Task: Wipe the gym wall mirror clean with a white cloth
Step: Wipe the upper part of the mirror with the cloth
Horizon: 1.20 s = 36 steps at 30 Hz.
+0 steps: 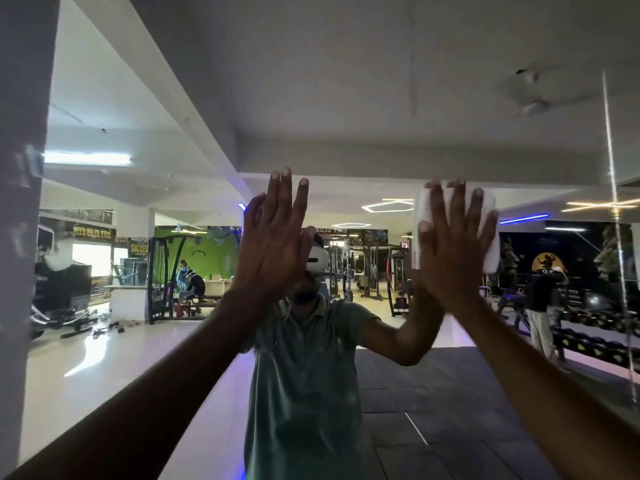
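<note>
While my right hand presses the white cloth flat against the mirror, fingers spread straight, I see my left hand raised. Its fingers are straight and hold nothing.

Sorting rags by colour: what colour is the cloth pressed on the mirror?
White, seen in the head view: the cloth lies under the right hand.

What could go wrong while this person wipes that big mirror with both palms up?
The bare left hand lies flat against the mirror, so it may leave fresh prints. The right hand only presses the white cloth with straight fingers; it could slip and drop. A vertical seam nearby might snag the cloth.
</note>
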{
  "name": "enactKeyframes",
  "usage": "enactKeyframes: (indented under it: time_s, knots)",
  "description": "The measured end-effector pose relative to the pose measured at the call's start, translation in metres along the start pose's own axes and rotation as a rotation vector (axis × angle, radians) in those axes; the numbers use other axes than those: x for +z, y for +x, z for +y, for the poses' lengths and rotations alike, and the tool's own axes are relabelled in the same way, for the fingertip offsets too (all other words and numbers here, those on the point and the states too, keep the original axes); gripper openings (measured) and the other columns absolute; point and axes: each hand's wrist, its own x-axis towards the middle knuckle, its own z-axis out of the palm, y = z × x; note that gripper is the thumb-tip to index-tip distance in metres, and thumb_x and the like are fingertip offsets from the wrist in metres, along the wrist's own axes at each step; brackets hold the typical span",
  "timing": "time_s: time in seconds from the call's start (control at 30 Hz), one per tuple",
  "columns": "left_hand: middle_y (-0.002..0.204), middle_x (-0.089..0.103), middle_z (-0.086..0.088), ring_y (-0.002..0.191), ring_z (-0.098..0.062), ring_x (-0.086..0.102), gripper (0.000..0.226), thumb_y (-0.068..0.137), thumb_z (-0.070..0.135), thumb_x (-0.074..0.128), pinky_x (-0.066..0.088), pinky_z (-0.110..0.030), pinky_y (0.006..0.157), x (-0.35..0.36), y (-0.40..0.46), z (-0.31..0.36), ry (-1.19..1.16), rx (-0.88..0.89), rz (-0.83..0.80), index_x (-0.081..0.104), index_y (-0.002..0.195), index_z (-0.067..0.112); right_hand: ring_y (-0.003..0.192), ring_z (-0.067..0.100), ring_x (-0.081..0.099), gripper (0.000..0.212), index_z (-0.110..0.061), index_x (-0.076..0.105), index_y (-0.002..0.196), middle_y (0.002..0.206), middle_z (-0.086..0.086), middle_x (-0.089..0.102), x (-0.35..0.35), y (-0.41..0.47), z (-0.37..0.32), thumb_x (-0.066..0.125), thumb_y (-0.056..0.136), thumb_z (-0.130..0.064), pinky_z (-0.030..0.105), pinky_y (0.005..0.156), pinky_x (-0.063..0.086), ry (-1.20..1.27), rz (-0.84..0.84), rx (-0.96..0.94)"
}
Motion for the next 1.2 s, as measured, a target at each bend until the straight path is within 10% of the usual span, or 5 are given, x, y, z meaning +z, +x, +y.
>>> enactKeyframes:
  time_s: [0.27, 0.53, 0.77, 1.07, 1.2]
  knots:
    - [0.175, 0.010, -0.017, 0.163, -0.031, 0.007, 0.068, 0.109, 0.042, 0.028, 0.012, -0.047, 0.128, 0.010, -0.007, 0.002, 0.004, 0.011, 0.013, 0.018, 0.167, 0.008, 0.163, 0.037, -0.005, 0.064, -0.033, 0.011, 0.170, 0.178, 0.007, 0.001, 0.001, -0.044, -0.017, 0.025, 0.110, -0.052, 0.068, 0.127, 0.004, -0.010, -0.140, -0.576]
    - [0.173, 0.017, -0.022, 0.163, -0.033, 0.010, 0.068, 0.103, 0.034, 0.030, 0.022, -0.054, 0.121, 0.004, 0.002, 0.041, 0.031, -0.086, -0.050, 0.029, 0.162, 0.002, 0.161, 0.045, 0.012, 0.072, -0.026, 0.015, 0.170, 0.176, 0.014, 0.011, 0.001, -0.009, 0.056, 0.025, 0.106, -0.057, 0.071, 0.124, 0.014, -0.040, 0.065, 0.240]
    - [0.167, 0.030, -0.025, 0.157, -0.038, 0.030, 0.066, 0.097, 0.018, 0.047, 0.025, -0.050, 0.114, 0.027, 0.020, 0.096, -0.026, 0.085, 0.068, 0.038, 0.160, 0.003, 0.163, 0.037, -0.004, 0.062, -0.034, 0.015, 0.169, 0.178, 0.009, 0.004, -0.004, -0.059, 0.040, 0.022, 0.109, -0.051, 0.067, 0.128, 0.003, -0.006, -0.160, -0.666]
    - [0.173, 0.018, -0.019, 0.162, -0.031, 0.016, 0.064, 0.107, 0.031, 0.035, 0.025, -0.053, 0.124, 0.038, 0.011, 0.091, 0.003, 0.109, 0.050, 0.023, 0.166, 0.007, 0.159, 0.045, 0.018, 0.069, -0.023, 0.019, 0.169, 0.174, 0.016, 0.019, 0.000, 0.002, 0.124, 0.022, 0.107, -0.053, 0.071, 0.123, 0.018, -0.056, 0.102, 0.315]
    - [0.174, 0.014, -0.017, 0.163, -0.030, 0.012, 0.065, 0.108, 0.032, 0.031, 0.021, -0.051, 0.126, 0.039, 0.008, 0.091, 0.000, 0.095, 0.020, 0.020, 0.167, 0.009, 0.162, 0.043, -0.005, 0.077, -0.025, 0.013, 0.170, 0.177, 0.013, 0.000, 0.000, -0.083, 0.048, 0.042, 0.104, -0.052, 0.070, 0.126, 0.000, -0.043, -0.119, -0.327]
